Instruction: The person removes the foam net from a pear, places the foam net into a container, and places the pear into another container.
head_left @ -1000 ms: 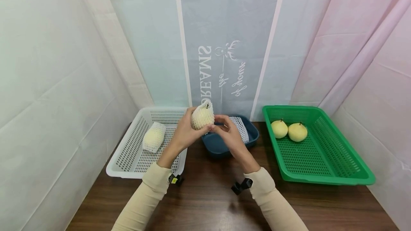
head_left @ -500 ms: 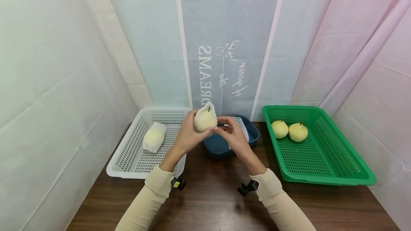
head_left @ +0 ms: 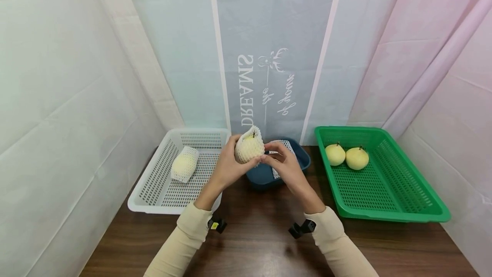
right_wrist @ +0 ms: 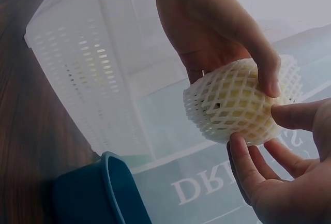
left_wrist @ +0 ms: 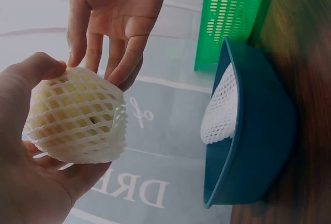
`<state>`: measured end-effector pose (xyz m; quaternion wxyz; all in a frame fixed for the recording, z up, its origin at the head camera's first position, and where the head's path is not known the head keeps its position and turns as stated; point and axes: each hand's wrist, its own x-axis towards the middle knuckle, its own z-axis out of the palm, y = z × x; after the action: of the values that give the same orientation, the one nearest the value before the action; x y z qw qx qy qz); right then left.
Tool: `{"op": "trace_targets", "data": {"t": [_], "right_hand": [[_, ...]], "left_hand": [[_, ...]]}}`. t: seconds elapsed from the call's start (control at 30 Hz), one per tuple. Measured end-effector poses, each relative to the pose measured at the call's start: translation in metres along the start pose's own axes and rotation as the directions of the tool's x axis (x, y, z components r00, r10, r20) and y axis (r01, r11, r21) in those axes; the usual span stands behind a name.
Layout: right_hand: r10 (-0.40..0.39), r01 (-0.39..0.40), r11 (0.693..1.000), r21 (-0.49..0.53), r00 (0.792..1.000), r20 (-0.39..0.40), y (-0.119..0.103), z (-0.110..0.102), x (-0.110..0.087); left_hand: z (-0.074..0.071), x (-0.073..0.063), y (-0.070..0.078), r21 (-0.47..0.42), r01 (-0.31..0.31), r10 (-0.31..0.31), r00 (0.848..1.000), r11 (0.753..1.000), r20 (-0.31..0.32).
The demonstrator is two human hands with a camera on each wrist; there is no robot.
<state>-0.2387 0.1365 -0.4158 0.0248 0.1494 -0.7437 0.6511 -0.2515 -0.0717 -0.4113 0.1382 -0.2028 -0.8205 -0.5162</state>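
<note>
A pale yellow pear point(head_left: 250, 148) in a white foam net is held up in front of the curtain, its dark stem showing at the net's mouth. My left hand point(head_left: 226, 168) grips it from the left side, thumb and fingers curled round the net. From the right, my right hand point(head_left: 288, 168) pinches the net's lower end between thumb and fingertips, close beside the left thumb. Behind and below the hands stands a dark blue basin point(head_left: 306, 163), partly covered by them. White foam netting point(left_wrist: 222, 113) lies in it.
At left, a white basket point(head_left: 135, 198) holds another netted pear point(head_left: 184, 164). The green basket point(head_left: 378, 200) at right holds two bare pears, one point(head_left: 335, 154) left of the other point(head_left: 357, 158). A printed curtain point(head_left: 269, 20) hangs behind the brown table point(head_left: 253, 247).
Both hands have shifted slightly right and toward the body, carrying the netted pear along. The baskets and the bare pears stay put.
</note>
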Motion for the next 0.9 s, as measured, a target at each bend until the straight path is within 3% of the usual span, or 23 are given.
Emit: {"op": "trace_targets", "data": {"t": [0.2, 0.4, 0.9], "right_hand": [[0.028, -0.028, 0.999, 0.024, 1.000, 0.003, 0.002, -0.005, -0.005], [0.019, -0.019, 1.000, -0.021, 1.000, 0.011, 0.006, -0.011, -0.008], [0.012, -0.007, 0.999, -0.054, 0.995, 0.098, 0.014, -0.023, -0.019]], "left_hand": [[0.004, -0.003, -0.001, -0.023, 0.004, -0.003, 1.000, 1.000, 0.019], [0.010, -0.007, -0.001, -0.021, 0.011, -0.011, 1.000, 1.000, 0.010], [0.024, -0.017, -0.003, -0.036, 0.014, -0.011, 0.997, 0.999, 0.071]]}}
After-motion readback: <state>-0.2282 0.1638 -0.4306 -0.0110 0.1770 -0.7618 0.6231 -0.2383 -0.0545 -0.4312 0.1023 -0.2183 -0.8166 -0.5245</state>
